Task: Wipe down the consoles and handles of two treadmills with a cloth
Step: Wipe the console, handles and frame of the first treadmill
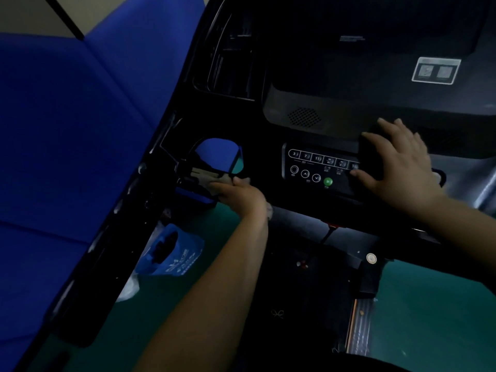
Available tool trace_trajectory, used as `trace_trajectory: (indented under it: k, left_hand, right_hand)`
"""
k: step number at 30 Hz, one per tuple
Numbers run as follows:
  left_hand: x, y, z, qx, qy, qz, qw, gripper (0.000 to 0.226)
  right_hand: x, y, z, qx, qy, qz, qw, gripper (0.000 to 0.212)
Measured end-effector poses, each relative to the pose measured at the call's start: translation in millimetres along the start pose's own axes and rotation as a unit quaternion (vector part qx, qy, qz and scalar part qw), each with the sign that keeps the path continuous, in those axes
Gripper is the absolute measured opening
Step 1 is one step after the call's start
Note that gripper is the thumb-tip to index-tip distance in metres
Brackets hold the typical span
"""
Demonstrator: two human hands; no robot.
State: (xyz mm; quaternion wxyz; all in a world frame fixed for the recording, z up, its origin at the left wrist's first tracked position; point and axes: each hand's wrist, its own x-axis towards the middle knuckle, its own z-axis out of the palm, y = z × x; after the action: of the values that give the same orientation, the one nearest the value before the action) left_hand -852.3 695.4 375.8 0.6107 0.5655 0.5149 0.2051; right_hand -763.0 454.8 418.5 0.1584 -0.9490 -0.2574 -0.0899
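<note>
A black treadmill console fills the upper middle, with a button panel and a green start button. My right hand lies flat with spread fingers on a dark cloth at the panel's right end. My left hand grips a pale beige cloth and presses it against the console's left side, by the cup-holder opening. The handles are dark and hard to make out.
Blue padded wall panels stand at the left, close to the treadmill frame. A blue plastic bag lies on the green floor below the console. A red safety cord hangs under the console.
</note>
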Motion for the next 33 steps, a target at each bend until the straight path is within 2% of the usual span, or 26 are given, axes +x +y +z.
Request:
trace_trajectory:
  k: [2,4,6,8,13,16,18,21,23,25,26,27,29,30,31,33]
  left_hand:
    - [16.2,2.4,-7.8,-0.009,0.002,0.0,1.0,0.06]
    - [47.9,10.0,-22.3,-0.024,0.043,0.008,0.999,0.058]
    - [73.3,16.3,-30.9,-0.072,0.084,0.04,0.993,0.054]
    - [78.0,16.1,-33.4,-0.108,0.09,0.062,0.988,0.051]
    - [61.0,3.1,-33.3,-0.006,0.049,0.107,0.993,0.044]
    - [78.3,11.8,-37.5,-0.006,0.116,0.102,0.988,0.04]
    - [80.4,19.3,-38.0,-0.008,0.132,0.086,0.987,0.039]
    - [65.7,17.0,-39.5,0.039,0.075,0.084,0.993,0.037]
    - [65.1,10.9,-49.6,0.075,0.069,0.152,0.983,0.037]
    - [74.3,5.5,-63.2,0.13,0.014,0.272,0.953,0.036]
    - [80.3,4.6,-68.9,0.188,-0.045,0.34,0.92,0.033]
    - [86.9,3.4,-73.6,0.26,-0.106,0.419,0.863,0.03]
    - [105.9,1.1,-80.3,0.362,-0.166,0.557,0.728,0.03]
    - [118.9,3.4,-83.8,0.381,-0.177,0.581,0.698,0.028]
    - [131.9,7.7,-86.3,0.393,-0.176,0.579,0.692,0.026]
    - [150.3,17.4,-89.1,0.417,-0.13,0.549,0.712,0.028]
  right_hand:
    - [11.6,-6.2,5.2,0.002,-0.015,-0.007,1.0,0.074]
    - [19.9,-12.2,8.4,0.014,-0.017,-0.008,1.0,0.074]
    - [25.9,-15.4,9.5,0.02,-0.011,-0.013,1.0,0.071]
    - [30.7,-19.0,10.1,0.022,-0.013,-0.02,0.999,0.067]
    - [46.2,-29.2,14.6,0.035,-0.011,-0.037,0.999,0.058]
    - [56.1,-34.8,14.7,0.054,-0.013,-0.033,0.998,0.056]
    - [58.7,-38.8,15.3,0.063,-0.009,-0.025,0.998,0.055]
    - [59.2,-41.3,19.2,0.053,0.014,-0.026,0.998,0.055]
    - [58.3,-40.0,22.4,0.048,0.018,-0.029,0.998,0.055]
    - [57.3,-39.0,23.8,0.043,0.021,-0.029,0.998,0.056]
    - [57.1,-38.8,23.6,0.041,0.024,-0.028,0.999,0.056]
    - [56.9,-39.0,23.8,0.038,0.025,-0.027,0.999,0.055]
    - [57.1,-38.6,24.4,0.033,0.024,-0.031,0.999,0.054]
    - [57.3,-38.7,23.9,0.032,0.021,-0.034,0.999,0.054]
    - [58.3,-37.8,22.8,0.033,0.017,-0.037,0.999,0.055]
    - [61.5,-36.4,18.7,0.03,0.004,-0.041,0.999,0.056]
